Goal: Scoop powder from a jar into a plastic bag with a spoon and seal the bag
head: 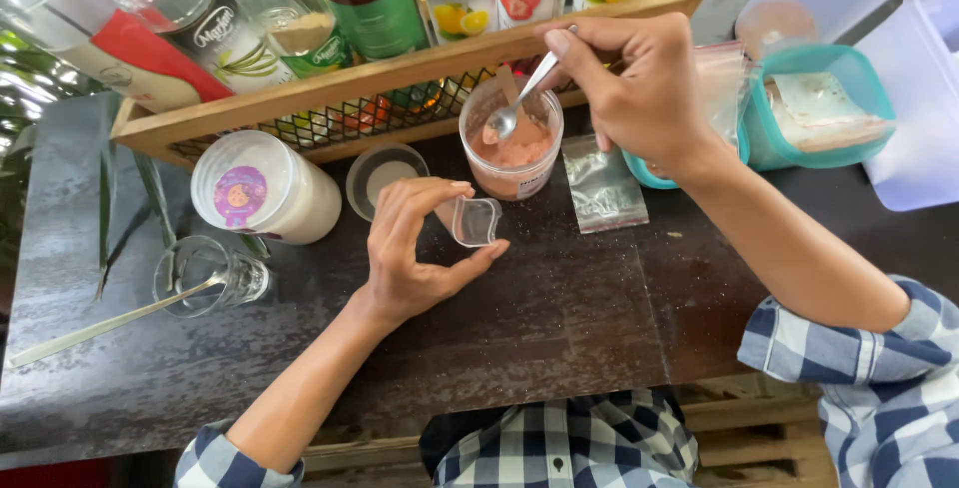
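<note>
My left hand [420, 248] pinches a small clear plastic cup [475, 221] between thumb and fingers, just above the dark table. My right hand [639, 88] holds a metal spoon [519, 100] whose bowl dips into an open clear tub of pink powder [511, 153]. The tub stands right behind the small cup, in front of the wooden crate.
A wooden crate [330, 98] of syrup bottles lines the back. A white lidded tub [265, 188], a small open jar [385, 173], a glass with a long spoon [205, 273], a silver sachet [604, 188] and teal containers [814, 108] sit on the dark table [559, 318].
</note>
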